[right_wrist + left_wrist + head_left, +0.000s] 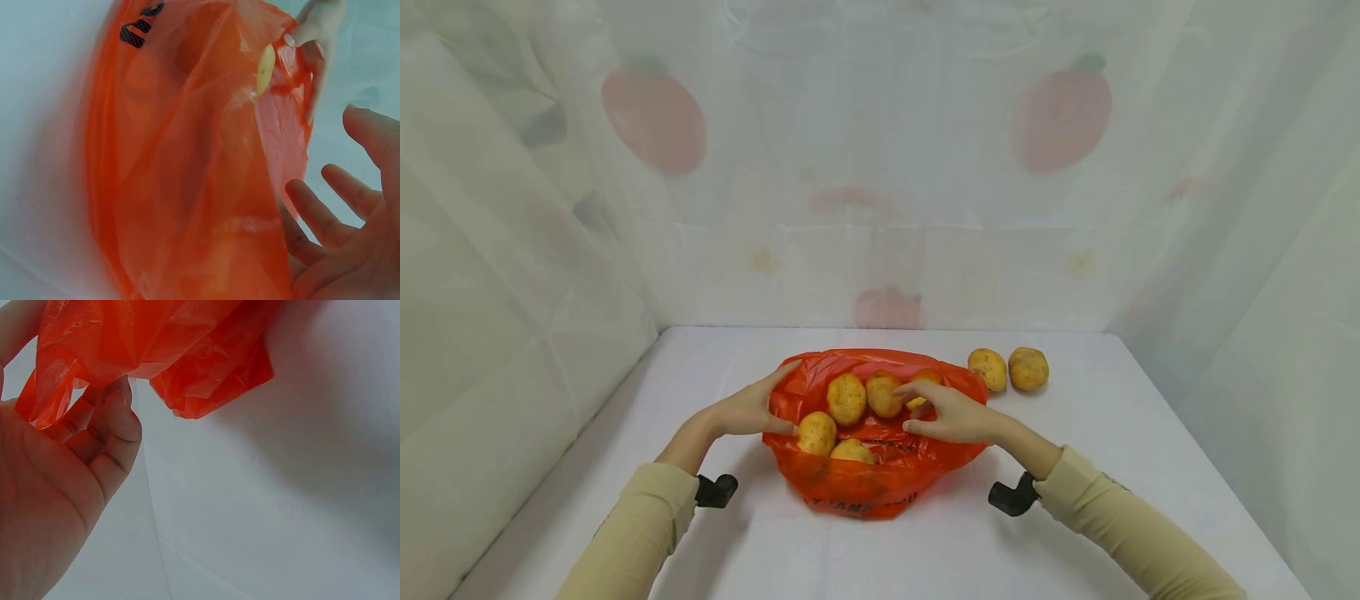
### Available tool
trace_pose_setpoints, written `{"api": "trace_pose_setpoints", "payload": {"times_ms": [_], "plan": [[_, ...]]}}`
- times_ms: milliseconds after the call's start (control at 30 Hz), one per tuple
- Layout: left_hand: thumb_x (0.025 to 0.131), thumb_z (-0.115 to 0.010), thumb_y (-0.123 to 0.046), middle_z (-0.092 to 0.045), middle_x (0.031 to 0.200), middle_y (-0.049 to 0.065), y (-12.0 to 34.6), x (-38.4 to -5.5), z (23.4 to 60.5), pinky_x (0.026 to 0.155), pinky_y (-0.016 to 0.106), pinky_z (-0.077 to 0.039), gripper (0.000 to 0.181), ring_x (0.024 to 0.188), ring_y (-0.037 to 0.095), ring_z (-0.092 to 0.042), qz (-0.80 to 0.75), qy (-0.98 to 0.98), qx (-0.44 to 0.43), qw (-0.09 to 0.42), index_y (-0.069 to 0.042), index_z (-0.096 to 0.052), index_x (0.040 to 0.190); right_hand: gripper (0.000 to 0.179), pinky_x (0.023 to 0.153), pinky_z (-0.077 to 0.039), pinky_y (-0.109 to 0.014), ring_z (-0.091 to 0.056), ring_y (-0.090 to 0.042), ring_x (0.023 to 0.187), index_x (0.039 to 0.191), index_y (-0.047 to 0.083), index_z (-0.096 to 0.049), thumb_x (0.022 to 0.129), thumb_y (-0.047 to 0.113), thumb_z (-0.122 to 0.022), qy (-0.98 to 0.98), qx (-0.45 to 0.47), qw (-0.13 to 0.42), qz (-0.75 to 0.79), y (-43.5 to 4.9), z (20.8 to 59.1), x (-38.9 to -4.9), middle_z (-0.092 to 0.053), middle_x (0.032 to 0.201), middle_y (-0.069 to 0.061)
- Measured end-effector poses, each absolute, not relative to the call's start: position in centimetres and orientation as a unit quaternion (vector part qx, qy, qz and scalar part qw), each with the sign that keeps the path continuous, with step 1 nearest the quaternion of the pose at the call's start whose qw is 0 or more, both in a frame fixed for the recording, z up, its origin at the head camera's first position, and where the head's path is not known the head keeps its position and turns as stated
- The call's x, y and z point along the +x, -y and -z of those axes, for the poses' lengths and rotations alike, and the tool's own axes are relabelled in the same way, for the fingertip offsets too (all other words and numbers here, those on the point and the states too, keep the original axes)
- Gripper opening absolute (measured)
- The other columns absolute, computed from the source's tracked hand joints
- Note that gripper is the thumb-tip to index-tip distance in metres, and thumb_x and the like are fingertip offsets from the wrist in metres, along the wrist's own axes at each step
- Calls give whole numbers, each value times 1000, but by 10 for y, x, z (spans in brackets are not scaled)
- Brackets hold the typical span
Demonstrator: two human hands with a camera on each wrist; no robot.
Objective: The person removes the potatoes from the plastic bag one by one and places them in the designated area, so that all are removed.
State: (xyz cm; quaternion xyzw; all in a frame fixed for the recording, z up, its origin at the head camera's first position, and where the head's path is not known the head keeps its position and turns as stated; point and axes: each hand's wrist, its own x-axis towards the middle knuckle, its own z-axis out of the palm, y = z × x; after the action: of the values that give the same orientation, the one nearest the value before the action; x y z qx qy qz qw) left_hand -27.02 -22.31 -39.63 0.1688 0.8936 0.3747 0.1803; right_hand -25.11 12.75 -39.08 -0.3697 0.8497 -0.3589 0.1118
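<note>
A red plastic bag (865, 479) with dark lettering lies mouth-up on the table, holding several potatoes (847, 400). At its left rim my left hand (748, 410) grips the plastic, thumb on the near side. In the left wrist view, curled fingers (115, 434) of that hand hold the bag's red film (144, 337). My right hand (951, 414) hovers over the right part of the bag's mouth, near a potato (925, 385). Its fingers (319, 215) are spread and loosely bent beside the bag's rim in the right wrist view, with nothing held.
Two potatoes, a nearer-left one (988, 369) and a right one (1028, 369), lie on the white table (1075, 467) just behind the bag's right side. Pale curtains (880, 167) with fruit prints enclose the back and both sides.
</note>
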Motion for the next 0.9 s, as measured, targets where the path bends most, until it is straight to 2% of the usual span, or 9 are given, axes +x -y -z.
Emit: {"api": "trace_pose_setpoints", "payload": {"times_ms": [100, 333, 500, 733, 900], "plan": [[71, -78, -30, -28, 145, 12, 223, -271, 397, 93, 51, -44, 102, 125, 36, -36, -377, -892, 170, 181, -32, -10, 147, 51, 91, -47, -41, -58, -25, 102, 131, 4, -43, 89, 24, -62, -850, -378, 120, 347, -124, 394, -251, -48, 132, -12], [71, -78, -31, -27, 145, 13, 223, -270, 396, 94, 51, -43, 103, 126, 36, -35, -374, -894, 170, 178, -30, -9, 148, 54, 90, -49, -38, -59, -22, 99, 134, 3, -42, 88, 22, -63, -837, -404, 131, 346, -116, 403, -249, -47, 134, -12], [72, -77, -30, -28, 145, 13, 223, -269, 395, 95, 51, -42, 103, 126, 36, -36, -373, -895, 170, 177, -30, -8, 148, 53, 89, -49, -34, -59, -27, 103, 133, 3, -42, 88, 21, -63, -835, -406, 144, 342, -111, 407, -247, -48, 132, -12], [72, -77, -28, -28, 145, 13, 222, -269, 395, 94, 50, -44, 102, 126, 36, -35, -374, -894, 172, 178, -29, -8, 148, 48, 95, -45, -32, -50, -23, 116, 131, 17, -45, 87, 23, -64, -848, -403, 147, 311, -101, 414, -244, -52, 128, -6], [72, -76, -28, -28, 145, 13, 222, -269, 395, 94, 50, -43, 102, 126, 36, -35, -374, -893, 176, 176, -28, -8, 148, 51, 94, -46, -33, -50, -21, 115, 132, 13, -44, 87, 23, -64, -854, -403, 148, 293, -95, 418, -243, -51, 129, -6]]}}
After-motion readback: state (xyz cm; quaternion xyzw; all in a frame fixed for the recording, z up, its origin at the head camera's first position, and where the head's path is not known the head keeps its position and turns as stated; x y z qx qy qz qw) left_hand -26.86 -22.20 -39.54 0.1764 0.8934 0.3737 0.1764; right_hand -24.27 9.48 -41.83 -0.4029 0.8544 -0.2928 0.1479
